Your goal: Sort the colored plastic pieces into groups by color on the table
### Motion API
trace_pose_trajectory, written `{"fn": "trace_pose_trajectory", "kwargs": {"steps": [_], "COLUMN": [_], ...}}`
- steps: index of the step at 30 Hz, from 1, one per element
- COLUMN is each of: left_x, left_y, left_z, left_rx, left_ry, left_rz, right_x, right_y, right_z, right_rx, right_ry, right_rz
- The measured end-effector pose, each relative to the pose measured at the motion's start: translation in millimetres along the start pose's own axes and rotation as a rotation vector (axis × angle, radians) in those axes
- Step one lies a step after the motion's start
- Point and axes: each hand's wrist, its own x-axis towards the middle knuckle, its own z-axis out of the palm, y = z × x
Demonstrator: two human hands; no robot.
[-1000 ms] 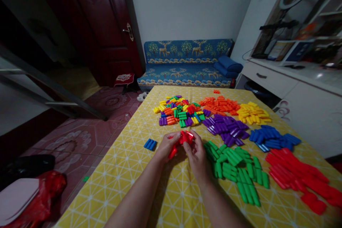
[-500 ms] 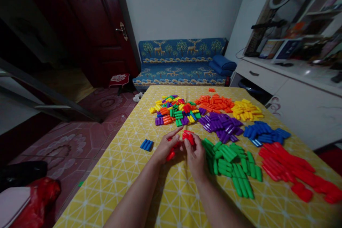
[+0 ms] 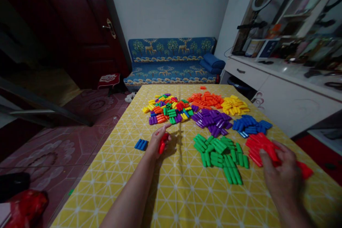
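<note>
My left hand point(image 3: 156, 138) is closed around red ridged plastic blocks point(image 3: 161, 146), low over the middle of the table, with the forefinger stretched forward. Over at the right, my right hand point(image 3: 284, 169) grips a red block point(image 3: 271, 151) between thumb and fingers, at the pile of red blocks point(image 3: 253, 145); whether the block touches the pile I cannot tell. The hand hides part of that pile. A lone blue block point(image 3: 141, 144) lies just left of my left hand. Beyond this hand is a heap of mixed-colour blocks point(image 3: 171, 112).
Sorted piles of green point(image 3: 217, 158), purple point(image 3: 212, 121), orange point(image 3: 205, 99), yellow point(image 3: 235, 105) and blue blocks point(image 3: 251, 125) lie on the yellow patterned tablecloth point(image 3: 112, 171). A small orange block point(image 3: 203, 87) is near the far edge. A blue sofa point(image 3: 171, 67) stands behind the table.
My right hand has moved from beside my left hand out to the red pile, carrying a red block. My left hand still holds red blocks. The view has turned slightly right.
</note>
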Motion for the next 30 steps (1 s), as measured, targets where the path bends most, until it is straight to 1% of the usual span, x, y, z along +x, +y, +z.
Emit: {"fn": "trace_pose_trajectory", "kwargs": {"steps": [3,5,8,10,12,14,15,16,17,20,21,22,23,24,25,27,30], "left_x": [-0.6,-1.3,-1.9,-1.9,-1.5,-0.7,-0.3,0.1,0.4,0.0,-0.5,-1.1,-1.8,-2.4,-3.0,-3.6,-3.8], "left_y": [0.9,1.3,1.3,1.2,1.0,0.6,0.4,0.1,-0.2,-1.4,-1.8,-2.1,-2.2,-2.0,-1.6,0.3,4.2], "left_z": [0.4,0.4,0.9,1.4,1.7,1.6,1.4,1.4,1.4,2.6,3.2,3.6,3.8,3.8,3.4,2.1,0.9], "left_rx": [-0.002,-0.002,-0.011,-0.018,-0.024,-0.026,-0.024,-0.02,-0.015,0.004,0.003,-0.009,-0.04,-0.087,-0.145,-0.26,-0.359], "left_ry": [0.009,0.011,0.02,0.028,0.031,0.024,0.018,0.013,0.009,0.013,0.017,0.018,0.018,0.01,-0.01,-0.078,-0.167], "left_rz": [-0.008,0.0,0.008,0.0,-0.008,-0.008,-0.005,-0.001,0.002,0.01,0.017,0.028,0.039,0.045,0.042,0.027,0.018], "right_x": [-7.3,-11.7,-14.9,-14.9,-14.3,-15.6,-18.2,-22.7,-29.4,-60.8,-73.3,-85.7,-97.2,-107.2,-115.4,-125.9,-129.8], "right_y": [33.7,46.6,51.0,43.0,26.0,0.3,-15.7,-33.5,-52.9,-115.7,-136.1,-155.1,-171.8,-185.9,-196.8,-208.9,-207.7], "right_z": [-13.9,-14.9,-11.1,-9.2,-8.0,-4.3,-0.3,5.5,13.2,44.8,56.9,69.1,81.1,92.5,103.3,122.4,143.3], "right_rx": [-0.206,-0.32,-0.425,-0.415,-0.352,-0.241,-0.155,-0.06,0.059,0.352,0.427,0.494,0.543,0.578,0.605,0.637,0.671], "right_ry": [-0.049,-0.062,-0.055,-0.036,0.023,0.1,0.105,0.075,0.001,-0.384,-0.511,-0.605,-0.681,-0.717,-0.725,-0.695,-0.615], "right_rz": [0.073,0.049,0.041,0.043,-0.002,-0.111,-0.181,-0.258,-0.318,-0.384,-0.366,-0.342,-0.313,-0.27,-0.227,-0.137,-0.028]}}
